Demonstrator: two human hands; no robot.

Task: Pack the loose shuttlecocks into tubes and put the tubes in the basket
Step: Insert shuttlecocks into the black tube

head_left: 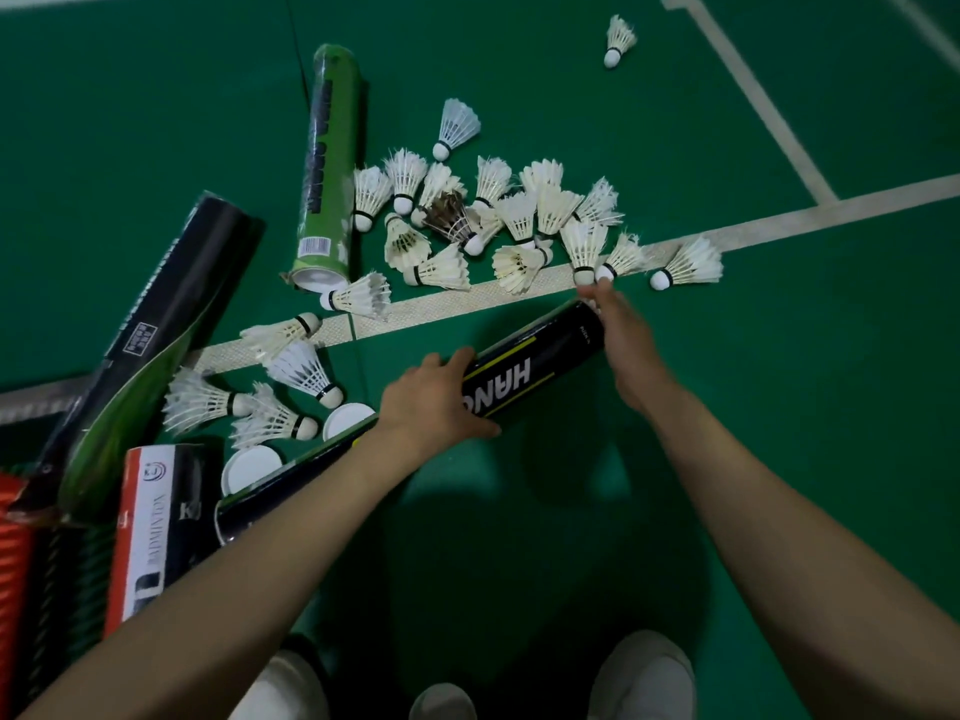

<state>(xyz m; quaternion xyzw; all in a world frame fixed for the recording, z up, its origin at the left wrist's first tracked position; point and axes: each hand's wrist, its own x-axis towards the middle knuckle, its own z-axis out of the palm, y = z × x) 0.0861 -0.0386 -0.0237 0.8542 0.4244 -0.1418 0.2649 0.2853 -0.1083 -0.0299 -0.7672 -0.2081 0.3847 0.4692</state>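
Observation:
My left hand point(434, 402) grips a black tube with yellow stripes point(535, 368), held slanted over the green floor. My right hand point(621, 335) is at the tube's far open end, its fingertips touching the cork of a white shuttlecock point(584, 246) at the near edge of the pile. Several loose white shuttlecocks point(488, 220) lie in a heap beyond the tube, and one dark-feathered one point(449, 213) is among them. More shuttlecocks point(291, 376) lie to the left. At the lower left, an orange basket point(13, 553) holds tubes.
A green tube point(327, 163) lies on the floor past the pile. A long black tube point(156, 324) and a red-and-white tube point(153, 527) lean at the basket. Two white caps point(249, 467) lie near another black tube point(291, 478). A single shuttlecock point(618, 41) lies far off. My white shoes point(644, 678) are below.

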